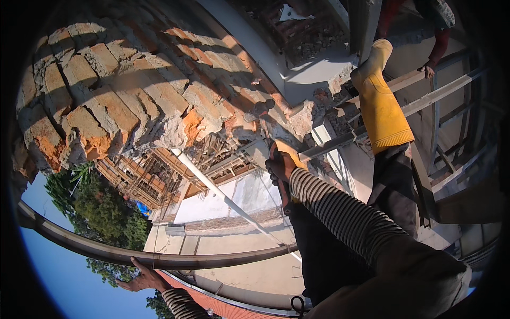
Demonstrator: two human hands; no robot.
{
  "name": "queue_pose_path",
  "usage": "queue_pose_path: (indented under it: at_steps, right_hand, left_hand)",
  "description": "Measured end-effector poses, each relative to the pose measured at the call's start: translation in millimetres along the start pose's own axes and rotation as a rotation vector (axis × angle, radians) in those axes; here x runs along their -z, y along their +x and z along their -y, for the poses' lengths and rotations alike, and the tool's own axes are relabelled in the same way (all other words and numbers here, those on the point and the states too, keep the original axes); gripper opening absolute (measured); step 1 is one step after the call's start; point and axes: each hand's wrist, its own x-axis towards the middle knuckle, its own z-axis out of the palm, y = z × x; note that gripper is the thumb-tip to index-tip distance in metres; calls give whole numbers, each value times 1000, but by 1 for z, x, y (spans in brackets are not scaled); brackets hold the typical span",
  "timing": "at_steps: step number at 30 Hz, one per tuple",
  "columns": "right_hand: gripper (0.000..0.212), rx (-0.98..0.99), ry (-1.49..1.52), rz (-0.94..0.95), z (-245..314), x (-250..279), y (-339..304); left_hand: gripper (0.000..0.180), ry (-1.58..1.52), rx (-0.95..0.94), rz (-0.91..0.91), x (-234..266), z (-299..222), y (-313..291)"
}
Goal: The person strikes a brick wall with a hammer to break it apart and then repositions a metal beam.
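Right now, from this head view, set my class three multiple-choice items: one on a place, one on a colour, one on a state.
1. The left hand touches: A the pipe; B a ladder; C a bucket.
2. The boot is: A red; B yellow; C blue.
3. The right hand is: A open and empty; B shut on a tool; C out of view.
Answers: 1 A, its thumb meets the curved pipe; 2 B, the boot is plainly yellow; 3 B, its fingers wrap the tool's handle.
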Motion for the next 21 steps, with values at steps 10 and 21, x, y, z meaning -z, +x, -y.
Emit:
queue_pose_path:
  at_steps: [10,21]
  right_hand:
    - [14,400,188,-308,39,53,-13]
    - [16,-116,-207,90,-17,45,-14]
  left_hand:
    - [92,-865,996,833,-83,139,2]
    - [98,-597,1025,852,-133,142,9]
